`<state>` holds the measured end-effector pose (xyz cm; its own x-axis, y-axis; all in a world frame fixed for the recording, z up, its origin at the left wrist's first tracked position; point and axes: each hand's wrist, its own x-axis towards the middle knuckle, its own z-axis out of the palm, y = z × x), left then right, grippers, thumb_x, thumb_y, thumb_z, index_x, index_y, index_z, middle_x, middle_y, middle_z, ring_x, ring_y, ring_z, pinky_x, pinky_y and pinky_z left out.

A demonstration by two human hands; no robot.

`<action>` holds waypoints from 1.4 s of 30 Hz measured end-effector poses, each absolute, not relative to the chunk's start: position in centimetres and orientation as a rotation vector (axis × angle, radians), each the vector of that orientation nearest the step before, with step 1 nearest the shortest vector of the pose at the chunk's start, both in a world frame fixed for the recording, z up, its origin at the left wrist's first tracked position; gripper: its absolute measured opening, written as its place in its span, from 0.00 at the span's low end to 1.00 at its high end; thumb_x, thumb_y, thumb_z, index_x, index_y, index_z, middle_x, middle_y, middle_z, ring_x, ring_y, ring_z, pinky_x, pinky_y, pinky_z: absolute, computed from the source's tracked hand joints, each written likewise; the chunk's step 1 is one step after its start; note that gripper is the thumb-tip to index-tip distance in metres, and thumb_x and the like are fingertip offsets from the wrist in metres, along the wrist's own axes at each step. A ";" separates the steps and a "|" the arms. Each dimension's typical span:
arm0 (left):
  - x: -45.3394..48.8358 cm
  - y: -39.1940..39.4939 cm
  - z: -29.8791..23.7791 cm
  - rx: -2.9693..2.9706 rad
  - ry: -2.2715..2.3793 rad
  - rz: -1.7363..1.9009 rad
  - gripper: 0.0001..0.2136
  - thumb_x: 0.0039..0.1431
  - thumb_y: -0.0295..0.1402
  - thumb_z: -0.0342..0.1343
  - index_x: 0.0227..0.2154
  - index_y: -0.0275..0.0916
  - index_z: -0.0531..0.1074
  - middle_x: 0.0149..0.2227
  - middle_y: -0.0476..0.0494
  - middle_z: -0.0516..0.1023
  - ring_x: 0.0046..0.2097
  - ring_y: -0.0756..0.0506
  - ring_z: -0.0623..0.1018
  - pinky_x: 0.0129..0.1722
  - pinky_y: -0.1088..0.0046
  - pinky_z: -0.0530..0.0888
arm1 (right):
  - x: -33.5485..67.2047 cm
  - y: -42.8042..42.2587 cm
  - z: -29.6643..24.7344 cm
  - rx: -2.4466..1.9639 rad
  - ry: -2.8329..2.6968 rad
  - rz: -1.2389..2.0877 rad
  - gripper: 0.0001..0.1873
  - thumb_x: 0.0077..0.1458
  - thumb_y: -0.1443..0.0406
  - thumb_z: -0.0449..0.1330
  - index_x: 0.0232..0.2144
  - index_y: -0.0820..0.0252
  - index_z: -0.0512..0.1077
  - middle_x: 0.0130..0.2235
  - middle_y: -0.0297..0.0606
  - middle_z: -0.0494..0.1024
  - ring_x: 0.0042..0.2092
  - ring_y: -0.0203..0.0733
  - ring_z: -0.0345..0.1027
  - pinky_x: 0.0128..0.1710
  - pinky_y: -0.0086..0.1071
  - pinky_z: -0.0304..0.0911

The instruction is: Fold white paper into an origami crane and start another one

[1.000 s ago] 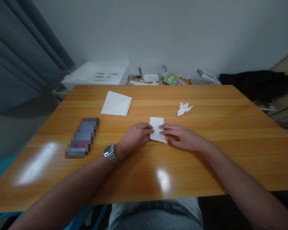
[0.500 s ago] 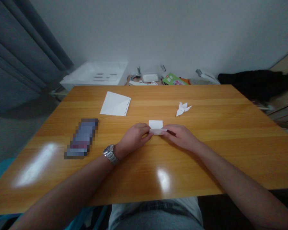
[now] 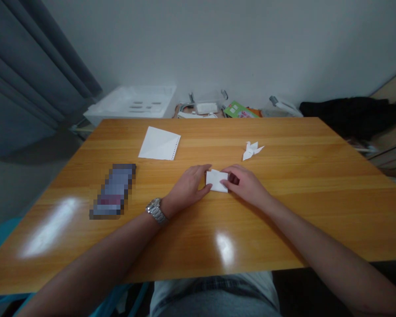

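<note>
A small folded white paper [image 3: 217,180] lies on the wooden table [image 3: 284,220] between my hands. My left hand [image 3: 188,187], with a metal watch on its wrist, pinches the paper's left edge between thumb and fingers. My right hand [image 3: 246,185] grips the right edge, fingers curled over it. The paper is folded into a small square, flat on the table.
A finished white paper crane [image 3: 251,150] sits to the back right. A white notebook sheet [image 3: 159,144] lies at the back left. A blurred-out dark object [image 3: 114,190] rests left of my hands. Behind the table are a white bin [image 3: 132,103], clutter and dark cloth [image 3: 350,112].
The paper was a longer strip a second ago. Both hands lifted its near end and folded it over, and it now lies as a shorter square.
</note>
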<state>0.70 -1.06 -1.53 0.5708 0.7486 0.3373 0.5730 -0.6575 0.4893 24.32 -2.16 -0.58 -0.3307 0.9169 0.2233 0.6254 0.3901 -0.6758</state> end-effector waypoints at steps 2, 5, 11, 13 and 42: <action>0.7 -1.1 -1.6 2.517 1.078 0.749 0.25 0.64 0.33 0.57 0.62 0.34 0.61 0.57 0.33 0.71 0.59 0.38 0.71 0.63 0.55 0.68 | 24.3 -2.1 -0.9 -1.313 -2.069 0.628 0.13 0.57 0.67 0.65 0.46 0.59 0.76 0.42 0.41 0.75 0.39 0.43 0.70 0.41 0.36 0.68; 0.6 -1.1 -1.7 2.563 1.095 0.708 0.24 0.64 0.34 0.57 0.61 0.34 0.65 0.60 0.32 0.68 0.61 0.37 0.69 0.64 0.55 0.67 | 24.4 -2.1 -1.4 -1.303 -2.101 0.535 0.17 0.57 0.66 0.65 0.49 0.59 0.75 0.47 0.45 0.74 0.46 0.48 0.71 0.49 0.43 0.69; 0.5 -1.1 -1.7 2.571 1.126 0.670 0.22 0.66 0.37 0.55 0.60 0.35 0.67 0.60 0.32 0.68 0.62 0.36 0.69 0.64 0.53 0.67 | 24.7 -2.1 -1.8 -1.304 -2.170 0.439 0.16 0.58 0.64 0.66 0.49 0.60 0.76 0.48 0.47 0.72 0.51 0.52 0.69 0.56 0.48 0.66; 0.5 -1.1 -1.7 2.569 1.128 0.677 0.23 0.66 0.37 0.55 0.61 0.35 0.66 0.61 0.32 0.68 0.62 0.36 0.68 0.64 0.53 0.66 | 24.7 -2.1 -1.8 -1.288 -2.179 0.455 0.16 0.58 0.64 0.65 0.49 0.60 0.76 0.48 0.47 0.72 0.52 0.52 0.69 0.56 0.48 0.65; 0.6 -1.2 -0.6 2.196 0.996 0.850 0.09 0.66 0.31 0.53 0.47 0.40 0.70 0.44 0.44 0.78 0.45 0.46 0.78 0.48 0.67 0.76 | 24.2 -2.6 -0.3 -1.276 -2.009 0.869 0.05 0.61 0.65 0.58 0.40 0.56 0.72 0.38 0.36 0.79 0.38 0.42 0.71 0.39 0.35 0.64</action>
